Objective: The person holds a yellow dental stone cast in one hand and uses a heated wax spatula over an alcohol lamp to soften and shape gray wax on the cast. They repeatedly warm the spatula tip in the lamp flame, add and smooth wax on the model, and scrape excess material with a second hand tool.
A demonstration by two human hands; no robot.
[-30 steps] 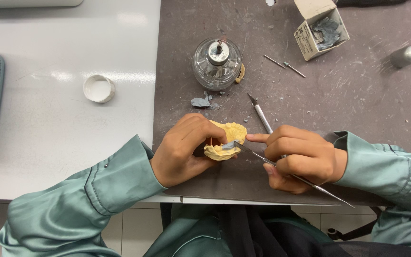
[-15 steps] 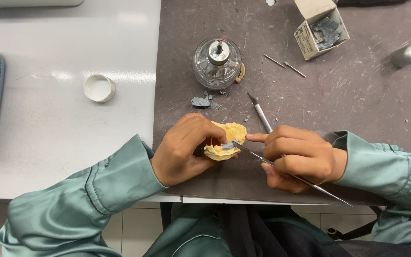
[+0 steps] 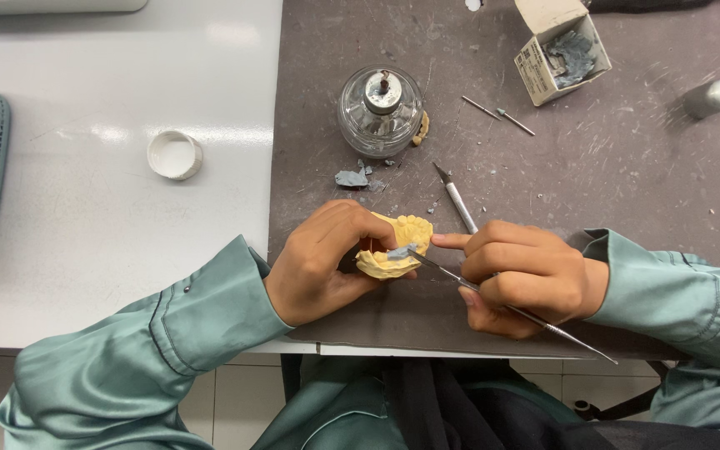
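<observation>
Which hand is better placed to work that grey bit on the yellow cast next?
Right. The right hand already holds the thin metal tool, with its tip at the grey piece on the yellow cast. The left hand is occupied gripping the cast, so it is probably best left steadying.

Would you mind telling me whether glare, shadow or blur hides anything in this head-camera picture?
Head view: soft glare streaks the white table without hiding the small white cap; the left hand, yellow dental cast and right hand with its thin metal tool are sharp; the silver cylinder looks slightly blurred.
</observation>
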